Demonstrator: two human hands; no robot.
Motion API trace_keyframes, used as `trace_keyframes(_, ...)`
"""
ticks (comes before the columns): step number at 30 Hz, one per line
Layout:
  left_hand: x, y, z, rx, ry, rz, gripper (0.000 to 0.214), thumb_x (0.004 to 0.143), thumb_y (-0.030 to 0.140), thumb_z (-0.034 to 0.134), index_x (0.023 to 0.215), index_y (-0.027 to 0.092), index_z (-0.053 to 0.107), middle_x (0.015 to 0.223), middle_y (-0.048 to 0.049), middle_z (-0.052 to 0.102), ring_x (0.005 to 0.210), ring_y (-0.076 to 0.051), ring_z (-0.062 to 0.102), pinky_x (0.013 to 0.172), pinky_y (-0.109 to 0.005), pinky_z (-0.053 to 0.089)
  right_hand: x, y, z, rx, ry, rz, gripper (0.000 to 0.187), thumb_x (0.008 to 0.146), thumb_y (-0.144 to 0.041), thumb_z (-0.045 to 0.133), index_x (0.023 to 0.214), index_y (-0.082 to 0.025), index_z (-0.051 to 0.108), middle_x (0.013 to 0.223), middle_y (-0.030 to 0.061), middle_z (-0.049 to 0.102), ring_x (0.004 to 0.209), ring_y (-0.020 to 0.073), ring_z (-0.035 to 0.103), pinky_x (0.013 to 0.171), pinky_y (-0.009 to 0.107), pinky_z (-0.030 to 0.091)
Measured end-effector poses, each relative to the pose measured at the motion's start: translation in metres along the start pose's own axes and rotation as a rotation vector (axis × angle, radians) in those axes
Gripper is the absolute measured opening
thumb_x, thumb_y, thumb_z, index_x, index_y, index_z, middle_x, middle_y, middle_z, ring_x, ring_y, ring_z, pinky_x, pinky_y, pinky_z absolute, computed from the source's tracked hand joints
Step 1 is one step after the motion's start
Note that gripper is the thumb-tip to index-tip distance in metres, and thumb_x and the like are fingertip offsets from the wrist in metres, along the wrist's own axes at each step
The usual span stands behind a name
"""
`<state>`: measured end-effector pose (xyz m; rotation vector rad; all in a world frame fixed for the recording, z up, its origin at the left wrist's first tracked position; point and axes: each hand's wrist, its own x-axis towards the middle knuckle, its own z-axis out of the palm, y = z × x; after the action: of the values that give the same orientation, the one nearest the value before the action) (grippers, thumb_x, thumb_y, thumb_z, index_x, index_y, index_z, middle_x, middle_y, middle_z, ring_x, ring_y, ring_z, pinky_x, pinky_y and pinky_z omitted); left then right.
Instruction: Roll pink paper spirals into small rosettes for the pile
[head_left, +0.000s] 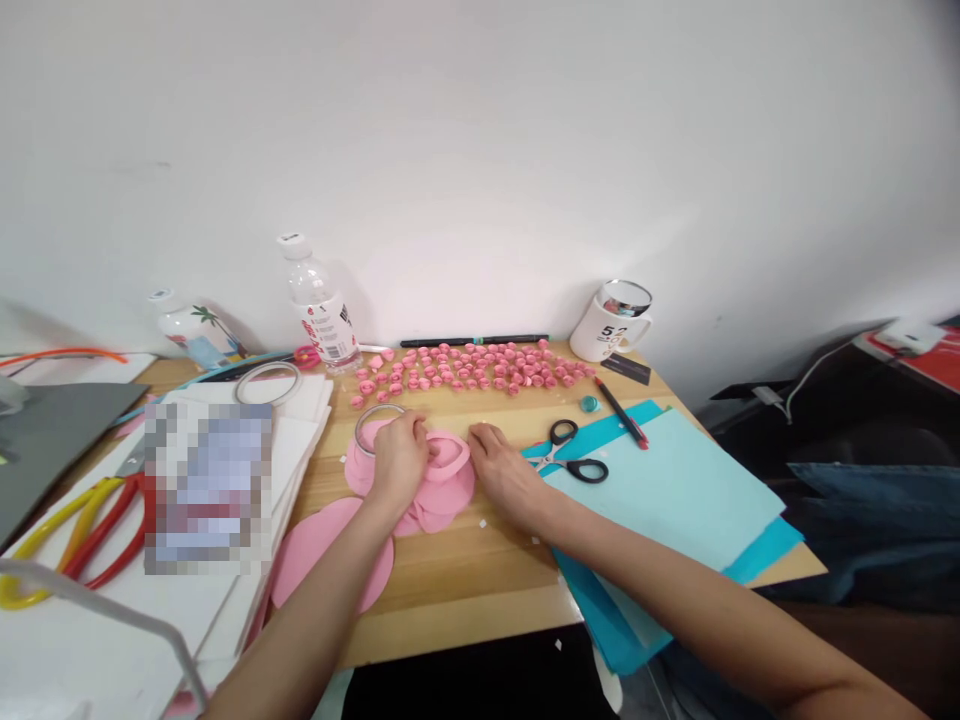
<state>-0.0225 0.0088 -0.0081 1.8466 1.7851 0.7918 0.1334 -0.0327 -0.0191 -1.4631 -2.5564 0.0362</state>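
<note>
My left hand (399, 455) is closed, its fingers pinching a curled pink foam spiral (448, 452) that lies on a pile of pink foam circles (442, 495). My right hand (501, 462) rests on the wooden table (480, 580) just right of the spiral, fingers bent toward its edge; what they hold, if anything, is hidden. A large pink foam disc (315, 545) lies under my left forearm. A clear tape ring (373, 420) sits beside my left hand. Several small pink rolled roses (469, 368) are spread along the back of the table.
Black-handled scissors (574, 460) lie on light blue sheets (675, 490) at the right. A red pen (621, 410), a white mug (611, 325) and a water bottle (321, 305) stand behind. White foam boards (292, 440), red and yellow cables (82, 530) fill the left.
</note>
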Motion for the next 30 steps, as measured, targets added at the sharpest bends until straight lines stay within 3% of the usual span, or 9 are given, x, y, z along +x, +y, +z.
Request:
trace_keyframes(5, 0.0, 0.0, 0.0, 0.015, -0.012, 0.011, 0.029, 0.077, 0.014, 0.038, 0.091, 0.013, 0.064, 0.055, -0.0036, 0.067, 0.058, -0.018, 0.066, 0.062, -0.027, 0.045, -0.013, -0.008, -0.003, 0.005, 0.023, 0.066, 0.027, 0.076, 0.007, 0.039, 0.091, -0.007, 0.057, 0.094, 0.0163, 0.056, 0.09, 0.0238, 0.053, 0.081, 0.036, 0.049)
trace_keyframes(9, 0.001, -0.003, 0.002, 0.044, 0.001, 0.018, 0.03, 0.076, 0.014, 0.039, 0.091, 0.013, 0.065, 0.058, -0.0047, 0.068, 0.063, -0.02, 0.066, 0.069, -0.03, 0.045, 0.0, 0.007, -0.006, -0.037, 0.073, 0.063, 0.031, 0.078, 0.005, 0.035, 0.098, -0.005, 0.056, 0.106, 0.0198, 0.054, 0.109, 0.0271, 0.047, 0.094, 0.043, 0.043)
trace_keyframes(13, 0.002, -0.005, 0.004, 0.043, 0.008, 0.019, 0.03, 0.077, 0.014, 0.039, 0.093, 0.012, 0.064, 0.056, -0.0042, 0.067, 0.061, -0.019, 0.066, 0.066, -0.029, 0.045, -0.002, 0.005, -0.004, -0.039, 0.018, -0.002, 0.033, 0.077, 0.004, 0.037, 0.105, -0.003, 0.054, 0.107, 0.021, 0.056, 0.109, 0.0269, 0.049, 0.096, 0.043, 0.041)
trace_keyframes(20, 0.001, -0.002, 0.003, 0.037, 0.019, 0.046, 0.029, 0.077, 0.014, 0.039, 0.091, 0.011, 0.065, 0.06, -0.0044, 0.068, 0.057, -0.017, 0.065, 0.062, -0.026, 0.045, -0.067, -0.043, 0.001, -0.163, 0.028, -0.08, 0.046, 0.073, 0.003, 0.045, 0.118, 0.003, 0.048, 0.122, 0.0263, 0.052, 0.12, 0.0326, 0.044, 0.095, 0.045, 0.044)
trace_keyframes(25, 0.003, -0.003, 0.003, 0.057, 0.019, 0.045, 0.03, 0.077, 0.014, 0.039, 0.091, 0.013, 0.065, 0.059, -0.0043, 0.068, 0.06, -0.018, 0.066, 0.064, -0.027, 0.045, -0.122, -0.052, -0.014, -0.146, -0.008, -0.181, 0.053, 0.072, -0.003, 0.049, 0.125, 0.001, 0.044, 0.129, 0.0226, 0.049, 0.123, 0.0335, 0.042, 0.09, 0.039, 0.05)
trace_keyframes(30, 0.004, 0.0, 0.002, 0.079, 0.018, 0.044, 0.03, 0.076, 0.014, 0.039, 0.089, 0.013, 0.066, 0.052, -0.0037, 0.065, 0.06, -0.02, 0.065, 0.067, -0.03, 0.045, -0.17, -0.049, -0.027, -0.096, 0.125, -0.196, 0.026, 0.082, -0.007, 0.047, 0.103, -0.007, 0.061, 0.106, 0.0163, 0.065, 0.107, 0.0261, 0.058, 0.083, 0.032, 0.055)
